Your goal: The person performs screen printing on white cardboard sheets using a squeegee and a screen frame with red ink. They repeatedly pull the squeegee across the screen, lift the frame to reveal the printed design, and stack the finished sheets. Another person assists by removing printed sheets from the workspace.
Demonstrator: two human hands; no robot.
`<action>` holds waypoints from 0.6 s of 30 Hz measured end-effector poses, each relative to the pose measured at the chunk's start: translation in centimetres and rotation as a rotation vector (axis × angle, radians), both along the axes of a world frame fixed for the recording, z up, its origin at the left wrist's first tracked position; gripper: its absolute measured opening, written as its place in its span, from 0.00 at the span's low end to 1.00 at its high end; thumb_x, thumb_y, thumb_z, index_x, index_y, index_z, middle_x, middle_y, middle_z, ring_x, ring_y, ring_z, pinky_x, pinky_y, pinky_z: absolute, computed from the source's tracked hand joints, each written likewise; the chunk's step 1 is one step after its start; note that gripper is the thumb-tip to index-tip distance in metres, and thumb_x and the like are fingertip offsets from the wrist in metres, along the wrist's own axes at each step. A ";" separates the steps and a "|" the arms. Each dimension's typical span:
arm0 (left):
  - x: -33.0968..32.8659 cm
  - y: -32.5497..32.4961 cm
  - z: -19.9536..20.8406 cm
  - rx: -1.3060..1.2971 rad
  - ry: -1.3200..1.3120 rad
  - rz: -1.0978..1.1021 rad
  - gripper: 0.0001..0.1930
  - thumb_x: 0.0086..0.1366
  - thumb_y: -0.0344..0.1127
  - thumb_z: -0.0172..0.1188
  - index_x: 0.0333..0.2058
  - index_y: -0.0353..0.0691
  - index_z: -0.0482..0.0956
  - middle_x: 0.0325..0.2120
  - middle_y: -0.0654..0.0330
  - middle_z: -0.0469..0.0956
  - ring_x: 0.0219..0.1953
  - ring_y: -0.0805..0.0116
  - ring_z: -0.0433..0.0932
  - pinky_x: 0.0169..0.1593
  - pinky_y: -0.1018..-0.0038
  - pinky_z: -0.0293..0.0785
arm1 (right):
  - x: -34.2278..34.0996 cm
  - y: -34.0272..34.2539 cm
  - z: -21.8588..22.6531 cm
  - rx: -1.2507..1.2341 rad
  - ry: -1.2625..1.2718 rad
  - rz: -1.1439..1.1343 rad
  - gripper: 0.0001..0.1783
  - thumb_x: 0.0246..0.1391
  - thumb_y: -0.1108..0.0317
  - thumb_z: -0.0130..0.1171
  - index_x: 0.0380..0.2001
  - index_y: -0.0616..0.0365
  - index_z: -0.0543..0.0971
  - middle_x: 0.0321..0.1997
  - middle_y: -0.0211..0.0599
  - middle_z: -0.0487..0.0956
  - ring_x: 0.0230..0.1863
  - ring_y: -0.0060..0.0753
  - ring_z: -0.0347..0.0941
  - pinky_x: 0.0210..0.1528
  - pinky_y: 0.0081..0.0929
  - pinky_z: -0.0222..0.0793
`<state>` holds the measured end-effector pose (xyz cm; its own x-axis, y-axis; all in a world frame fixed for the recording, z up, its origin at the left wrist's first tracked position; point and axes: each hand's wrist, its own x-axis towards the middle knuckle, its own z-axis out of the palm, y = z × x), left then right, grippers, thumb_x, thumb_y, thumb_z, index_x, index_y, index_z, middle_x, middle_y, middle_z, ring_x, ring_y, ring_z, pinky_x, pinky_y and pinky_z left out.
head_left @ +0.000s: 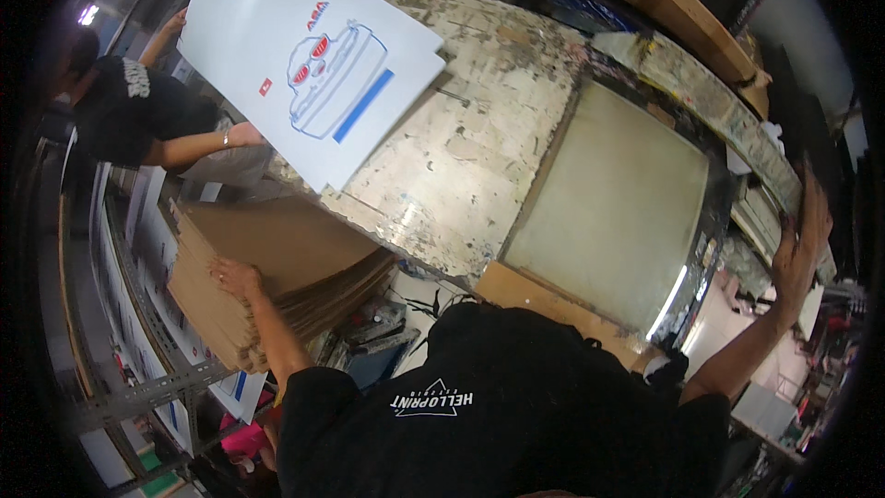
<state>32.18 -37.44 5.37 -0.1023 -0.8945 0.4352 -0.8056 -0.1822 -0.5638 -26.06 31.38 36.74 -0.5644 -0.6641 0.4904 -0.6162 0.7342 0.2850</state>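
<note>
My left hand (240, 278) lies on the near left edge of a stack of brown cardboard sheets (267, 235), fingers spread over the top sheets and not closed round them. At the far right my right hand (802, 244) is open, its fingers stretched upward and its thumb apart, beside the stained bar of a frame (728, 111). Whether the palm touches the bar is hard to tell. Between my arms, on the worn table (461, 166), lies a pale greenish rectangular panel (618, 207) with a dark border.
At the upper left a co-worker (152, 115) in a dark shirt holds a large white printed sheet (295, 55) over the table's far left corner. A metal rack (138, 397) with white sheets stands at the lower left. A wooden beam (654, 0) runs along the far right.
</note>
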 end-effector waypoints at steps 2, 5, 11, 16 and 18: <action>-1.2 0.1 0.3 0.041 -0.013 0.018 0.32 0.66 0.43 0.51 0.66 0.39 0.58 0.68 0.48 0.53 0.63 0.50 0.65 0.57 0.50 0.65 | -0.2 0.6 -0.4 0.007 0.016 0.000 0.28 0.59 0.68 0.46 0.64 0.57 0.66 0.64 0.46 0.69 0.67 0.48 0.61 0.68 0.43 0.50; -1.7 0.2 0.5 0.062 0.021 -0.064 0.28 0.67 0.42 0.50 0.63 0.36 0.62 0.66 0.49 0.58 0.62 0.51 0.66 0.56 0.51 0.66 | -0.4 0.9 -0.7 -0.011 -0.046 -0.016 0.33 0.53 0.76 0.45 0.65 0.58 0.64 0.67 0.47 0.66 0.69 0.49 0.57 0.70 0.41 0.45; -4.8 1.8 0.8 0.154 0.976 -0.325 0.17 0.58 0.37 0.57 0.40 0.26 0.75 0.36 0.42 0.79 0.41 0.44 0.79 0.44 0.56 0.73 | -1.4 1.9 -1.7 0.014 0.006 0.026 0.31 0.57 0.71 0.45 0.66 0.57 0.64 0.67 0.46 0.66 0.69 0.48 0.57 0.70 0.42 0.46; -5.9 2.3 3.0 0.036 1.132 -0.100 0.16 0.53 0.32 0.56 0.38 0.25 0.76 0.32 0.41 0.79 0.36 0.40 0.79 0.41 0.55 0.74 | -1.6 2.2 -1.2 0.020 -0.006 0.039 0.28 0.62 0.65 0.41 0.66 0.56 0.63 0.68 0.44 0.66 0.70 0.48 0.57 0.69 0.43 0.46; -6.2 3.5 5.3 0.018 1.189 -0.124 0.16 0.53 0.31 0.56 0.39 0.25 0.76 0.32 0.41 0.80 0.36 0.41 0.80 0.42 0.56 0.74 | -1.8 2.1 -1.0 0.018 -0.006 0.058 0.28 0.63 0.62 0.41 0.66 0.56 0.63 0.68 0.44 0.66 0.69 0.49 0.57 0.69 0.45 0.46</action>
